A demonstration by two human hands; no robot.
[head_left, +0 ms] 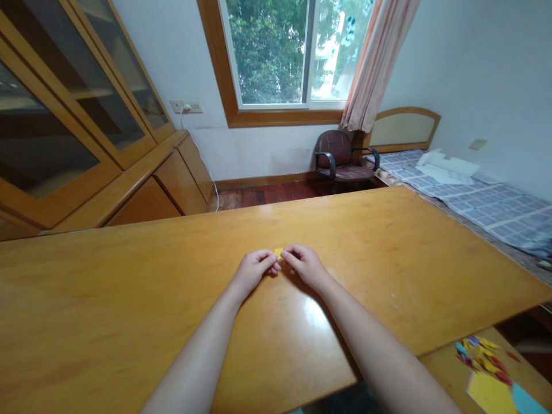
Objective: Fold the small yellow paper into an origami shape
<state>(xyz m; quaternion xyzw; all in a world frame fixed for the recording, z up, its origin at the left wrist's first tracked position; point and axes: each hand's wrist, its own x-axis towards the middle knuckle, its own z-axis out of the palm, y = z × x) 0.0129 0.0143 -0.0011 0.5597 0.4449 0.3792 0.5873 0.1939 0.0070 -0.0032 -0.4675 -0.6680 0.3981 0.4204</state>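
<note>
The thumb and fingers of the left hand (253, 270) pinch one side of a small yellow piece (278, 252), and those of the right hand (307, 268) grip its other side. The piece sits between the two sets of fingertips, just above the middle of a wooden table (129, 299); its exact shape is too small to tell. Both forearms reach in from the near edge. At the near right, on a lower wooden surface (446, 368), a pile of coloured bits (485, 355) lies beside a yellow sheet (491, 394) and a blue sheet (529, 399). Beyond the table stand a chair (336, 150) and a bed (504, 201).
</note>
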